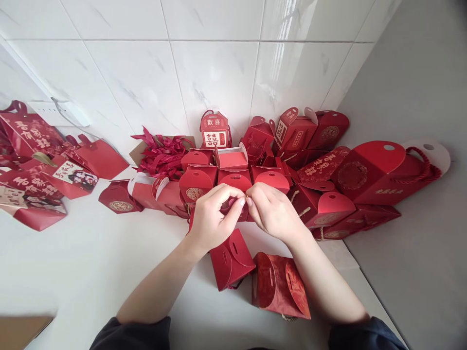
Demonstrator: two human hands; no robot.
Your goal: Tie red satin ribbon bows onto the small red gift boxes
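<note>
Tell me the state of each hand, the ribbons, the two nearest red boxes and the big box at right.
Left hand: fingertips pinched, close to the right's.
Right hand: fingertips pinched; anything held is too small to tell.
Red ribbons: tangled in a heap.
Plain maroon gift box: slotted flaps not joined.
Patterned red gift box: slotted flaps apart.
Big red gift box: top flaps spread apart.

Glossy white tiles with faint grey veining cover the wall (215,63) across the top of the frame, divided by thin grey joints, and a bright striped reflection (286,22) shines right of top centre. A white socket strip (45,113) sits at upper left. A plain grey panel (412,253) fills the right side; a smooth white tabletop (98,262) spreads across the lower left
</note>
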